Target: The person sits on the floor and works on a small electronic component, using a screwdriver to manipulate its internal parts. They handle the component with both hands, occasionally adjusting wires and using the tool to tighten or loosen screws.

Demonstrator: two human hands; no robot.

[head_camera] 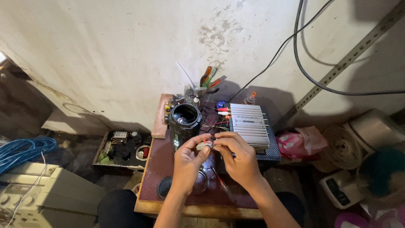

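My left hand (188, 158) and right hand (236, 154) are brought together just in front of the black speaker (184, 122), both pinched on one small part (204, 146). The part is grey with a touch of red; it sits between my left thumb and fingers, and my right fingertips close on its right end. It is held off the table (168, 202), directly in front of the speaker and just left of the amplifier's front corner. What the part is, I cannot tell: too small.

Judgement on the work in hand: a part this small wants a steady left grip and only light pressure from the right fingertips. Thin wires (213, 122) run between speaker and amplifier (249, 122) close behind my fingers; I judge snagging them the main risk.

Containers:
- Cup (198, 90) behind the speaker, against the wall: holds upright tools with orange, green and red handles (209, 78).
- Speaker housing: open at the top, a round cavity with something pale inside; contents unclear.
- Tray (122, 147) on the floor left of the speaker: holds a circuit board, round components and a red-and-white ring.

Also noted: a red-handled screwdriver (219, 179) lies on the table in front of the speaker, beneath my right wrist; a black round lid (163, 188) sits at the front edge.
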